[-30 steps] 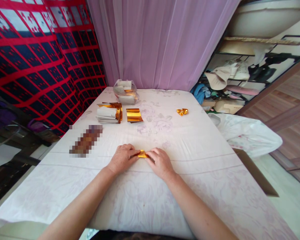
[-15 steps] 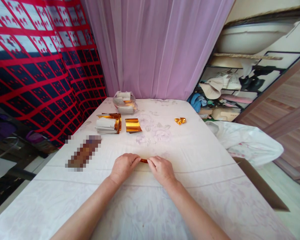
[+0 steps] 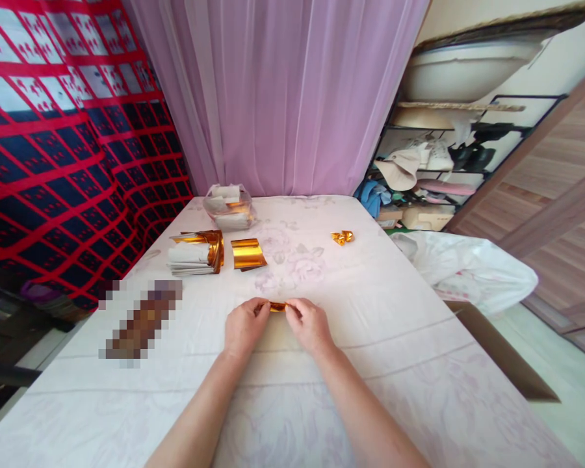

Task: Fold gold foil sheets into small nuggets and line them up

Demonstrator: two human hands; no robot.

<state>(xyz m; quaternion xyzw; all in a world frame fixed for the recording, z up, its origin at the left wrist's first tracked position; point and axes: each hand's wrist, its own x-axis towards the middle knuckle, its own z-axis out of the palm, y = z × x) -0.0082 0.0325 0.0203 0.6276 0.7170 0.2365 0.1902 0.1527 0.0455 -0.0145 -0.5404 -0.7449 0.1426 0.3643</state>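
Between my two hands is a narrow folded strip of shiny gold foil paper (image 3: 277, 307), held just over the cloth-covered table. My left hand (image 3: 246, 323) pinches its left end, and my right hand (image 3: 310, 323) pinches its right end. The fingers cover both ends of the strip. Beyond my left hand lie a small flat pile of gold foil paper (image 3: 247, 254) and a thicker stack of gold and grey sheets (image 3: 195, 252). Farther right on the cloth sit some folded gold foil pieces (image 3: 342, 237).
A clear plastic bag (image 3: 230, 207) with more sheets stands at the table's far edge. A blurred-out object (image 3: 143, 318) lies on the left. To the right are a white plastic bag (image 3: 478, 263), an open cardboard flap (image 3: 507, 351) and a shelf with a basin (image 3: 468, 71).
My fingers have shifted on the gold foil strip, which now shows more of its shiny face. The whole view has turned slightly, so the surroundings sit farther left.
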